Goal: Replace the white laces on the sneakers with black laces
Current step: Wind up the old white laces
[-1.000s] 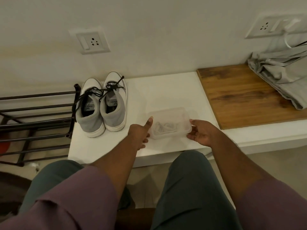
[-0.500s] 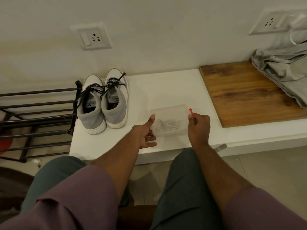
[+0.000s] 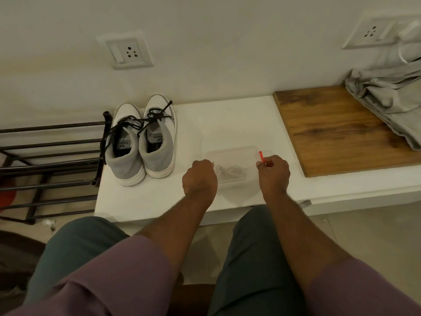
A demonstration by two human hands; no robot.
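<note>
Nearest the camera are the person's knees in dark green trousers (image 3: 250, 258) and two forearms coming out of mauve sleeves (image 3: 127, 277). The arms reach forward to a low white platform (image 3: 141, 201) that runs along the wall.

The left hand (image 3: 200, 177) is curled, knuckles up, at the left edge of a clear rectangular plastic container (image 3: 232, 156); its fingertips are hidden beneath the hand, so I cannot tell whether it grips the container's rim or only rests against it. The right hand (image 3: 273, 172) sits at the container's right edge with fingers closed around a thin red stick-like tool (image 3: 261, 155), whose tip pokes up above the knuckles. Inside the container lies a loose tangle of pale laces (image 3: 231, 172) — the white ones, off the shoes.

Left of the container, well apart from it, a pair of grey-and-white high-top sneakers (image 3: 141, 144) stands side by side on the platform, heels toward the person, toes to the wall. Both carry black laces (image 3: 145, 120), loosely knotted, with ends trailing over the left shoe's side.

Further left is a dark metal-bar shoe rack (image 3: 45, 153). To the right, a brown wooden board (image 3: 330, 131) lies on the platform, with a crumpled grey cloth (image 3: 387, 96) over its far corner. On the wall behind — two white switch-and-socket plates (image 3: 127, 52).
</note>
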